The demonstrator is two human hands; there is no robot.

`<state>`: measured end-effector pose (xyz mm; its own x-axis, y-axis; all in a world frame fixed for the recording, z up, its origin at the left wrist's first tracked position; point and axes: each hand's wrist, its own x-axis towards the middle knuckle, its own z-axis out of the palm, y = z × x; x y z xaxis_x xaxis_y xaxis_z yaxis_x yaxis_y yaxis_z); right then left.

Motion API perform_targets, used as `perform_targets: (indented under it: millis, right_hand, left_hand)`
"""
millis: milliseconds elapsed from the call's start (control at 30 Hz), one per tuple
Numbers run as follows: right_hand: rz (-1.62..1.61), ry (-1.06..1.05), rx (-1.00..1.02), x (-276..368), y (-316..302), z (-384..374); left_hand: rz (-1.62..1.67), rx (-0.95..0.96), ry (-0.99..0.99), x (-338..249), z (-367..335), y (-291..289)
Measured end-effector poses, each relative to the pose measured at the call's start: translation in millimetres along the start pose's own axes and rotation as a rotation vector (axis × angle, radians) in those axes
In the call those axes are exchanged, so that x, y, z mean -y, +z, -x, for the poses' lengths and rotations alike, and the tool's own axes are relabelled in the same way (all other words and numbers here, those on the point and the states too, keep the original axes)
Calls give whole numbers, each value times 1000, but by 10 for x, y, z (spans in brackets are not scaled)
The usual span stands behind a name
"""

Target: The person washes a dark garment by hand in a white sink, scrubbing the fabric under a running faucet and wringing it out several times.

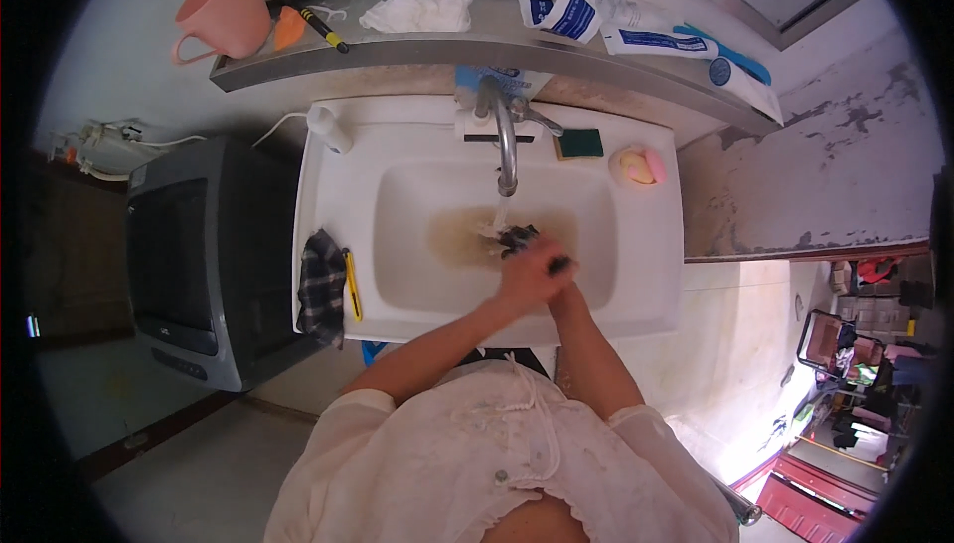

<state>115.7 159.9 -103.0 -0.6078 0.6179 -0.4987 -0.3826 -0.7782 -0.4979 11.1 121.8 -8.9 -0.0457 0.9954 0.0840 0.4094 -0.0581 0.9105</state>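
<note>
Over the basin of a white sink [397, 290], both hands are together and slightly smeared by motion. My left hand [529, 273] is closed around a dark wet cloth [517, 239], one end of which hangs into the stream from the metal faucet [508, 160]. Another dark bit pokes out by the knuckles. My right hand [564, 283] is pressed against the left from the right side and is mostly hidden by it; its fingers seem closed on the same cloth. Brownish water lies in the basin below.
On the sink rim are a checked cloth [323, 285], a yellow cutter knife [352, 285], a white bottle [328, 130], a green sponge [578, 144] and a soap dish [637, 166]. A metal shelf [397, 54] with a pink mug [227, 11] runs above. A grey washing machine [234, 265] stands left.
</note>
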Motion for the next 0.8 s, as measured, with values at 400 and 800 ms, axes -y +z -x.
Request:
perform_targets:
  millis: [400,800]
  right_hand:
    - [300,-177,-207,620,822,5]
    - [1757,-503,-338,-95,-69,-473]
  left_hand:
    - [-328,-326,-284,950,-139,-691]
    - [62,-608,-245,1896,559,-884]
